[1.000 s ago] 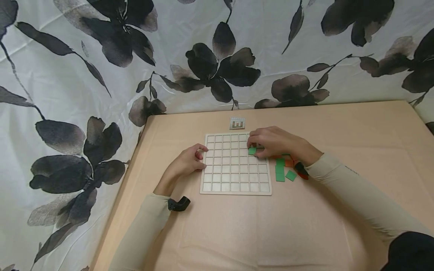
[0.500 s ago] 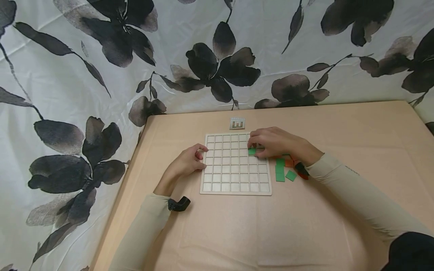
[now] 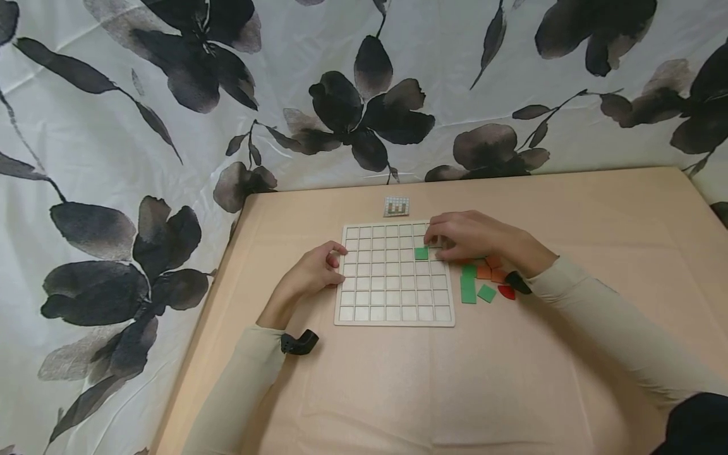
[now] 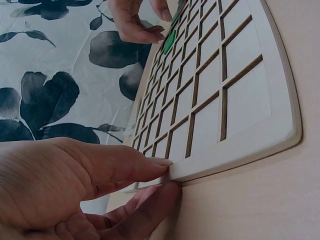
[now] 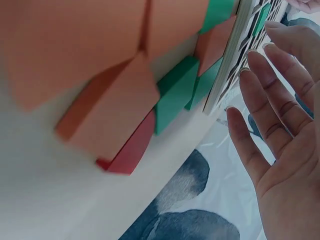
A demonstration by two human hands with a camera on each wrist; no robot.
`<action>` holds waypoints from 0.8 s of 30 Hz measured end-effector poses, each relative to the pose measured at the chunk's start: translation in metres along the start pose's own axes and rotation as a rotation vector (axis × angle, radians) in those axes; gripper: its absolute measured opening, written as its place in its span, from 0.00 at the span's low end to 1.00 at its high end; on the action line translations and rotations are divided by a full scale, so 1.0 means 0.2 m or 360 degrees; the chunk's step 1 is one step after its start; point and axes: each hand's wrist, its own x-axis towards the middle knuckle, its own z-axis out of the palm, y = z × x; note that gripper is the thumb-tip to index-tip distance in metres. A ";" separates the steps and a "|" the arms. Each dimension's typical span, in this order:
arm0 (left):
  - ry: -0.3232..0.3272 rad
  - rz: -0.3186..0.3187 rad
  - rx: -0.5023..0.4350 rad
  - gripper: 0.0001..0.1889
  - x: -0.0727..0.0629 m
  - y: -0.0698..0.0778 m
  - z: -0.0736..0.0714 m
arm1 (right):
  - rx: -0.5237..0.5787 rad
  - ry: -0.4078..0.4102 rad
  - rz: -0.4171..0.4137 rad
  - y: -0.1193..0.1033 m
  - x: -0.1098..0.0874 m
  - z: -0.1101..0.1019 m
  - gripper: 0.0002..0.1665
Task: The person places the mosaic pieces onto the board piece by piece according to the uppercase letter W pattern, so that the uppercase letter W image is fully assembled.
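Observation:
A pale board with a grid of square cells [image 3: 394,283] lies on the table. In the head view my left hand [image 3: 309,272] is at its left edge; the left wrist view has the thumb on the rim and a finger against the edge, pinching it. One green square tile [image 3: 421,253] sits in a cell toward the board's upper right. Just right of that tile is my right hand [image 3: 478,235], over the board's right edge. Its fingers [image 5: 270,100] are loosely bent with nothing between them in the right wrist view.
Right of the board lie loose green tiles [image 3: 468,287], orange tiles [image 3: 483,272] and a red rounded piece [image 3: 507,292], partly below my right wrist. A small card with a grid pattern [image 3: 396,206] is behind the board. Floral cloth [image 3: 227,126] hangs beyond the table.
My right hand has let go of the green tile and shifted slightly right, leaving the tile in its cell. The left hand stays at the board's edge.

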 end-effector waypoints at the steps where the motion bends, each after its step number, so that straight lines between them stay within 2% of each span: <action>1: 0.0002 0.0002 0.0002 0.28 0.00 0.00 0.00 | 0.0004 -0.0002 0.0010 0.00 -0.01 0.00 0.16; 8: 0.0013 0.0022 0.0058 0.28 0.00 0.00 0.00 | -0.0015 0.0008 0.0045 0.03 -0.08 -0.01 0.13; 17: 0.0004 0.0051 0.0114 0.29 0.01 0.00 -0.01 | -0.0049 -0.0034 0.0085 0.06 -0.16 -0.03 0.16; 24: -0.0009 0.0093 0.0130 0.29 0.02 0.00 -0.02 | -0.0052 -0.0048 0.0106 0.06 -0.20 -0.03 0.15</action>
